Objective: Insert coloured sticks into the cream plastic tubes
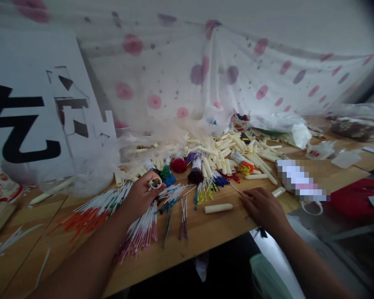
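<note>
My left hand (140,194) is closed around a cream tube (156,182). The tube's round end faces me and shows several coloured tips inside. A thin white stick (235,189) runs out from the fingertips of my right hand (263,205), pinched there near the table's front edge. Between the hands lie a loose cream tube (218,208), a few purple-tipped sticks (183,218) and a slim pointed tool like tweezers (167,226). Pink-tipped sticks (140,238) fan out below my left hand, with orange-tipped sticks (82,218) to its left.
Cream tubes (229,147) are heaped behind the coloured bundles. Beyond them hangs a spotted plastic sheet (174,74). A white board with black lettering (34,54) leans at the left. Clear plastic containers (345,158) and a red bag (353,201) are on the right.
</note>
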Demonstrator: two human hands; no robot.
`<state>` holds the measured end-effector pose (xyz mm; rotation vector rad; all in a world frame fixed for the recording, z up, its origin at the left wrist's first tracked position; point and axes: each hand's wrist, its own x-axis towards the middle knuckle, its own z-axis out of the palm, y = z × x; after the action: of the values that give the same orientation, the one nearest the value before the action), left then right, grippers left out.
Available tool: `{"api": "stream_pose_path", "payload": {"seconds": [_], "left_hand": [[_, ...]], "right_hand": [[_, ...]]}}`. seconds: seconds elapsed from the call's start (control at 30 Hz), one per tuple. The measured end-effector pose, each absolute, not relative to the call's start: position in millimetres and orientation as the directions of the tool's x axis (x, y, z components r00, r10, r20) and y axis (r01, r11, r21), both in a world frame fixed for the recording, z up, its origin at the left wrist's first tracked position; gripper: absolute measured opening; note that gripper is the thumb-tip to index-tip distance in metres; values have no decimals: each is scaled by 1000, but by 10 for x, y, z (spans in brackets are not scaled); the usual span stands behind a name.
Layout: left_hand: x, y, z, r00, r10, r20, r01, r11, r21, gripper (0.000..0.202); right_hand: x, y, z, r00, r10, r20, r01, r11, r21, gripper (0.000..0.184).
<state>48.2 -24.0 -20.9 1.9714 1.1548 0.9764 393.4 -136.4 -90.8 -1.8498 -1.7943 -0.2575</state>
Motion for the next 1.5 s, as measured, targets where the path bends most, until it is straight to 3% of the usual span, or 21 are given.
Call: {"api": "stream_pose_path", "payload": {"seconds": [0.23, 0.47, 0.8, 0.97, 1.23, 1.5], "left_hand": [[519, -243, -188, 345, 897, 277, 466, -420, 778, 31], [488, -250, -160, 337, 898, 282, 501, -425, 754, 27], [469, -220, -214, 382, 875, 297, 491, -464, 737, 27], [463, -200, -239, 386, 881, 274, 504, -450, 737, 29], [465, -182, -280, 390, 870, 303, 527, -481, 701, 28], [476, -173, -282, 372, 882, 289, 540, -459, 706, 27]], "right_hand": [[3876, -1312, -818, 195, 940, 279, 976, -157, -153, 29], [3857, -1196, -688, 265, 952, 152, 960, -275, 49, 25], [4028, -1374, -735, 161, 980, 119, 986, -165, 17, 30], [4004, -1590, -741, 42, 993, 108, 994, -53, 100, 29], [4013, -1990, -949, -162, 942, 293, 969, 96, 227, 54], [4071, -2019, -949, -231, 892, 387, 973, 214, 87, 37]]}}
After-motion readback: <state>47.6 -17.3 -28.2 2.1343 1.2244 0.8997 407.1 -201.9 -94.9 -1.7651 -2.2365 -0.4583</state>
